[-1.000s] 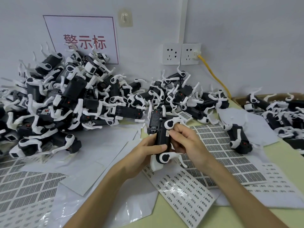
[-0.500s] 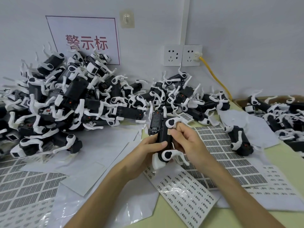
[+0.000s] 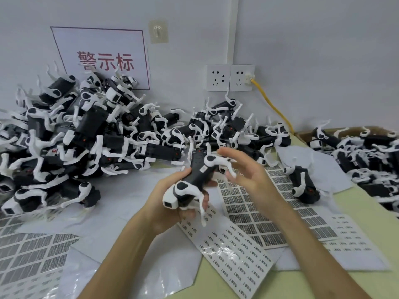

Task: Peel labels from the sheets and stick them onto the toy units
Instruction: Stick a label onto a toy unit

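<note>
Gripping a toy unit point(image 3: 197, 179), left hand point(image 3: 170, 199); right hand point(image 3: 250, 175) spread open, label sheets point(image 3: 237, 262) littering the pale-green counter point(image 3: 280, 285).

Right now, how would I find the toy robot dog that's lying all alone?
Start at the white wall sockets and follow the yellow cable down to the table. Right of the person's right hand, one black-and-white plastic toy dog lies alone, touching no other toy.

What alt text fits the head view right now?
A left hand grips a black-and-white toy unit above label sheets on a table, with the right hand open beside it. A large pile of similar units lies behind, against the wall.
</note>
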The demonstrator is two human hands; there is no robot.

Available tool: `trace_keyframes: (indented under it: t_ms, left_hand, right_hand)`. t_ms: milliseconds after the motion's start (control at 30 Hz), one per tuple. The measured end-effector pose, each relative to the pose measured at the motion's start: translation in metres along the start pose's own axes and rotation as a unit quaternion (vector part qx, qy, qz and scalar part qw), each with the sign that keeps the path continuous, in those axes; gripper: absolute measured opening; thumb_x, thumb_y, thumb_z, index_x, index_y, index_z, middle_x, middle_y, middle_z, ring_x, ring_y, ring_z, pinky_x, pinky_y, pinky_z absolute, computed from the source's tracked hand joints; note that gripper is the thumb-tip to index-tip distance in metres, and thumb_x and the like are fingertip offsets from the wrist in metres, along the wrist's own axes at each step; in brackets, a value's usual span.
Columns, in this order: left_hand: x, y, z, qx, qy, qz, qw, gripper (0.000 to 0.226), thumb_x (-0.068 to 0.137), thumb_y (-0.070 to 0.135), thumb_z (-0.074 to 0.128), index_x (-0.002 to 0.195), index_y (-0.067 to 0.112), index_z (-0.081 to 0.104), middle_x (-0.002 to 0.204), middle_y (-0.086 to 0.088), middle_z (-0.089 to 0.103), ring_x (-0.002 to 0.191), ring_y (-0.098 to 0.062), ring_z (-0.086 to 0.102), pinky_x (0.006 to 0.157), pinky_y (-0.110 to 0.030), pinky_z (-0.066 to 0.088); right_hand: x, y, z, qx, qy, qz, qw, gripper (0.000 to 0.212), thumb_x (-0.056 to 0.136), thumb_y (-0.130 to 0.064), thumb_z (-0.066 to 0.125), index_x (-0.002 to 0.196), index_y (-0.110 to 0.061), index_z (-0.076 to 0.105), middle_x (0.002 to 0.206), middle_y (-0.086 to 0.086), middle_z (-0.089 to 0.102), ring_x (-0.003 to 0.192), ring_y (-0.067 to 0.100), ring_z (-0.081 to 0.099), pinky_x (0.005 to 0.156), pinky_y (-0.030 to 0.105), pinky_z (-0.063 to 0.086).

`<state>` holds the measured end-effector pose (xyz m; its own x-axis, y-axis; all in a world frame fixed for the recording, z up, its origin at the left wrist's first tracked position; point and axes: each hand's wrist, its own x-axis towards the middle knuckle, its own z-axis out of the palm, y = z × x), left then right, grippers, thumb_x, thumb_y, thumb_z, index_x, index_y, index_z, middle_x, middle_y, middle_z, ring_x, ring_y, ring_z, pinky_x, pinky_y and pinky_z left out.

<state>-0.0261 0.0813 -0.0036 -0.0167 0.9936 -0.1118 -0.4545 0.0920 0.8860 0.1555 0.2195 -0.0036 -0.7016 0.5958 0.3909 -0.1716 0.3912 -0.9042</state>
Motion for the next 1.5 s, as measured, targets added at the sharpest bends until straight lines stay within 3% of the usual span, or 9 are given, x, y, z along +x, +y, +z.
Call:
trace_keyframes:
  t_ms: [100, 200, 400, 567, 800, 1067, 1200, 1400, 1500]
  left_hand:
    - [0.003, -0.003, -0.001, 0.012, -0.004, -0.045, 0.999, 0.057, 0.098, 0.047, 0.049, 0.113, 0.000, 0.077, 0.116, -0.029, 0.057, 0.071, -0.029, 0.062, 0.059, -0.032, 0.039]
    - [0.004, -0.005, -0.001, -0.024, 0.029, -0.046, 0.998, 0.060, 0.100, 0.049, 0.045, 0.099, 0.001, 0.081, 0.092, -0.024, 0.072, 0.065, -0.030, 0.070, 0.052, -0.029, 0.054]
    - [0.013, -0.009, -0.010, 0.044, 0.142, 0.036, 0.988, 0.056, 0.107, 0.038, 0.038, 0.074, 0.016, 0.078, 0.074, -0.017, 0.069, 0.051, -0.026, 0.068, 0.042, -0.028, 0.052]
    - [0.019, -0.006, -0.025, 0.028, 0.192, 0.069, 0.978, 0.048, 0.111, 0.035, 0.033, 0.096, 0.009, 0.071, 0.075, -0.009, 0.072, 0.057, -0.024, 0.072, 0.050, -0.027, 0.059]
    - [0.017, -0.005, -0.029, 0.008, 0.225, 0.110, 0.968, 0.041, 0.110, 0.032, 0.034, 0.099, 0.008, 0.065, 0.069, -0.007, 0.068, 0.055, -0.021, 0.070, 0.054, -0.025, 0.060]
    - [0.022, -0.017, -0.028, 0.290, 0.341, 0.219, 0.867, 0.014, 0.104, 0.025, 0.060, 0.116, 0.023, 0.068, 0.112, -0.001, 0.073, 0.094, -0.016, 0.071, 0.077, -0.040, 0.056]
    - [0.027, -0.022, -0.030, 0.377, 0.301, 0.189, 0.855, 0.043, 0.099, 0.032, 0.068, 0.140, 0.031, 0.056, 0.125, 0.019, 0.063, 0.109, -0.009, 0.066, 0.090, -0.040, 0.056]
    - [0.027, -0.021, -0.030, 0.429, 0.286, 0.201, 0.833, 0.040, 0.097, 0.027, 0.073, 0.135, 0.030, 0.064, 0.116, 0.008, 0.071, 0.099, -0.005, 0.068, 0.067, -0.009, 0.052]
    - [0.028, -0.023, -0.030, 0.442, 0.284, 0.201, 0.827, 0.044, 0.094, 0.019, 0.076, 0.136, 0.025, 0.064, 0.117, 0.008, 0.068, 0.102, -0.004, 0.065, 0.077, -0.011, 0.050]
  right_hand:
    - [-0.003, -0.003, -0.003, -0.002, -0.052, -0.008, 0.999, 0.043, 0.094, -0.008, 0.069, 0.134, -0.021, 0.067, 0.130, -0.007, 0.069, 0.123, 0.012, 0.063, 0.096, 0.024, 0.054]
    - [-0.004, -0.003, -0.009, -0.028, -0.034, 0.009, 0.999, 0.041, 0.092, -0.001, 0.071, 0.129, -0.019, 0.070, 0.123, -0.001, 0.071, 0.116, 0.013, 0.067, 0.094, 0.028, 0.056]
    - [-0.002, 0.006, -0.014, 0.024, -0.019, 0.117, 0.993, 0.016, 0.095, -0.024, 0.070, 0.107, -0.014, 0.075, 0.092, -0.014, 0.068, 0.088, 0.020, 0.068, 0.081, 0.041, 0.060]
    - [0.001, 0.002, -0.037, 0.128, 0.045, 0.140, 0.981, 0.021, 0.102, -0.018, 0.060, 0.092, -0.017, 0.079, 0.076, 0.002, 0.070, 0.061, 0.015, 0.066, 0.045, 0.025, 0.051]
    - [-0.004, 0.002, -0.082, 0.523, 0.229, -0.020, 0.821, 0.054, 0.102, -0.036, 0.058, 0.146, -0.007, 0.050, 0.139, 0.021, 0.062, 0.117, 0.031, 0.069, 0.090, 0.039, 0.060]
    - [0.003, 0.005, -0.058, 0.337, 0.189, 0.081, 0.919, 0.032, 0.100, -0.026, 0.058, 0.126, -0.010, 0.067, 0.104, 0.011, 0.071, 0.081, 0.020, 0.068, 0.072, 0.030, 0.053]
    - [0.004, 0.014, -0.044, 0.168, 0.194, 0.103, 0.961, 0.018, 0.103, -0.014, 0.055, 0.109, -0.010, 0.071, 0.090, 0.010, 0.072, 0.075, 0.019, 0.065, 0.067, 0.027, 0.052]
    - [0.004, 0.021, -0.029, 0.060, 0.174, 0.117, 0.976, 0.022, 0.100, -0.006, 0.056, 0.093, -0.014, 0.076, 0.083, 0.007, 0.073, 0.067, 0.017, 0.063, 0.060, 0.024, 0.049]
    - [0.005, 0.023, -0.022, 0.035, 0.149, 0.117, 0.981, 0.024, 0.100, -0.005, 0.057, 0.091, -0.015, 0.076, 0.080, 0.005, 0.072, 0.065, 0.016, 0.062, 0.057, 0.022, 0.049]
